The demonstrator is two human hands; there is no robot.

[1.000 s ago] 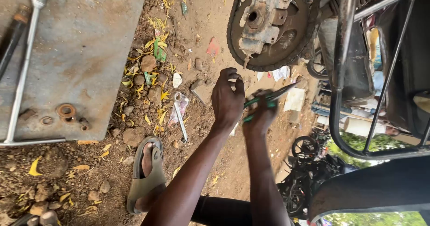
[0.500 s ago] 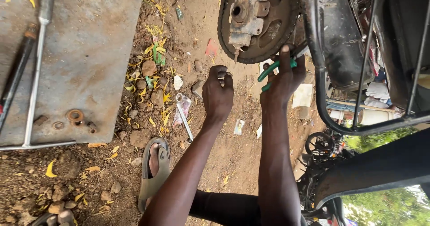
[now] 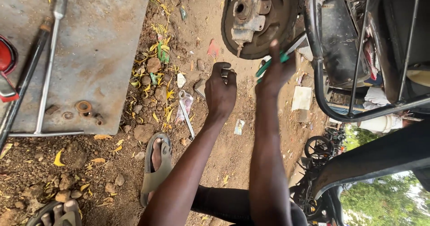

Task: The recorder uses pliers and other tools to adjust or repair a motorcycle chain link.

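Sandal and foot: a foot in a grey sandal [image 3: 156, 170] rested on the dirt nearest the camera, beside the left forearm.

Left hand: the left hand [image 3: 221, 91] hung over the ground with fingers curled together around a small metal part [image 3: 225, 72], pinched at the fingertips, apparently to keep it from dropping into the dirt.

Right hand: the right hand [image 3: 274, 71] was clamped on green-handled pliers [image 3: 270, 64], raised toward the brake plate, the tool angled up, likely to reach the hardware there.

Spanner: a bright spanner [image 3: 186, 114] lay on the dirt just left of the left hand, within easy reach.

Brake plate: the round, rusty brake plate [image 3: 260, 20] stood just beyond both hands, a grey cylinder block [image 3: 251, 8] bolted on it.

Vehicle frame: a black tubular frame [image 3: 318, 51] curved beside the right hand, crowding the plate's right side.

Metal sheet: a grey metal sheet [image 3: 98, 42] lay well left, bearing a long bar [image 3: 47, 69] and rusty washers [image 3: 83, 107].

Litter: stones and yellow leaves lay between the sheet and the hands.
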